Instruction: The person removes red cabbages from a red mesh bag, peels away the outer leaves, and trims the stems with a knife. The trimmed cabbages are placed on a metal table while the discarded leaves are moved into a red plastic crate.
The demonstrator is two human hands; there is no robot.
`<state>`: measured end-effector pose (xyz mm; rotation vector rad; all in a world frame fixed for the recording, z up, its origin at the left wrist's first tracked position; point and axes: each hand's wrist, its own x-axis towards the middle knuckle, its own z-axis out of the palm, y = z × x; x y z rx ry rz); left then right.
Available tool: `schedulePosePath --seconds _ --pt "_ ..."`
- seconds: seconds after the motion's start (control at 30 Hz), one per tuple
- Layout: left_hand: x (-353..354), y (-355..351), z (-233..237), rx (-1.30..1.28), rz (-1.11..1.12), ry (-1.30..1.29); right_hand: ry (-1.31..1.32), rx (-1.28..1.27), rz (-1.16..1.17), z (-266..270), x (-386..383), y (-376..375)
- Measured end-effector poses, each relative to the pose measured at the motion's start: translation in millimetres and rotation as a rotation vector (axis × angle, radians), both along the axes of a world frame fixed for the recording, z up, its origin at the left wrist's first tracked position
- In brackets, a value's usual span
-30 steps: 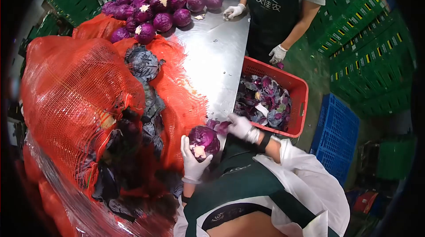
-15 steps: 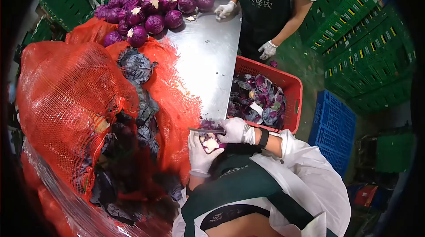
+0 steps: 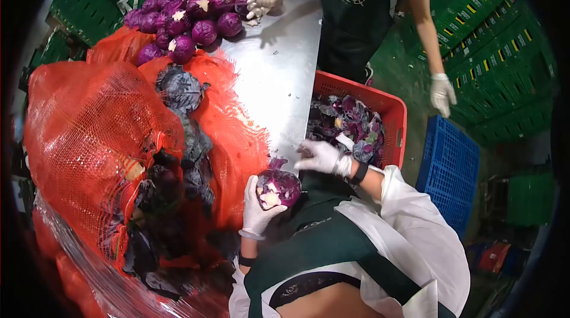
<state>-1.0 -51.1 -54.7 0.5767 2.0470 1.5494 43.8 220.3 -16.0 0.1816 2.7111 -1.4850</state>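
Observation:
My left hand (image 3: 259, 210), in a white glove, cups a purple cabbage (image 3: 286, 186) at the near end of the metal table. Its pale cut stem faces up toward me. My right hand (image 3: 323, 158), also gloved, is apart from the cabbage, beside the table edge and the near side of the red crate (image 3: 393, 131). Its fingers look bent and blurred; whether they hold anything does not show, and no knife blade is visible. A loose purple leaf (image 3: 277, 163) lies on the table just beyond the cabbage.
Trimmed leaves (image 3: 359, 122) fill the red crate. Purple cabbages (image 3: 205, 32) are heaped at the table's far end, where a co-worker's gloved hand (image 3: 264, 2) reaches. Red mesh sacks (image 3: 89, 140) crowd the left. A blue crate (image 3: 448, 169) and green crates (image 3: 504, 62) stand right.
My right hand has moved away from the cabbage toward the crate, and the knife seen at the cabbage is out of sight. The co-worker's one hand has reached to the heap, the other swung outward.

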Motion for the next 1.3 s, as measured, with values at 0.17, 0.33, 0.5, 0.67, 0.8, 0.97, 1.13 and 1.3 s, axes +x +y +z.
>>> schedulePosePath --seconds 0.17,0.33,0.5,0.67,0.8,0.97,1.13,1.3 --pt "3.4 3.8 -8.2 -0.029 -0.033 0.023 0.232 0.343 0.082 -20.5 14.1 -64.2" --pt "0.3 -16.2 -14.7 0.159 0.032 -0.041 -0.124 0.127 -0.093 -34.0 -10.9 -2.2" --pt "10.2 -29.1 -14.7 0.257 0.175 -0.123 -0.188 -0.356 0.034 -23.3 7.7 -58.9" --pt "-3.4 -32.6 40.2 -0.068 0.114 0.247 0.191 -0.067 0.131 -50.4 0.6 -90.3" --pt "-12.9 -25.7 54.4 -0.437 -0.162 0.532 -0.472 -0.446 0.213 0.2 -17.1 -83.6" --pt "-16.0 -21.9 51.2 -0.417 -0.180 0.592 0.077 0.221 0.261 3.8 -14.7 -102.5" --pt "-21.4 -29.9 40.2 -0.342 -0.062 0.505 -0.001 0.244 0.164 -40.8 -43.1 -97.5" --pt "-44.1 -45.1 19.3 -0.055 0.012 0.281 -0.099 0.157 0.127 -73.4 -70.0 -95.9"
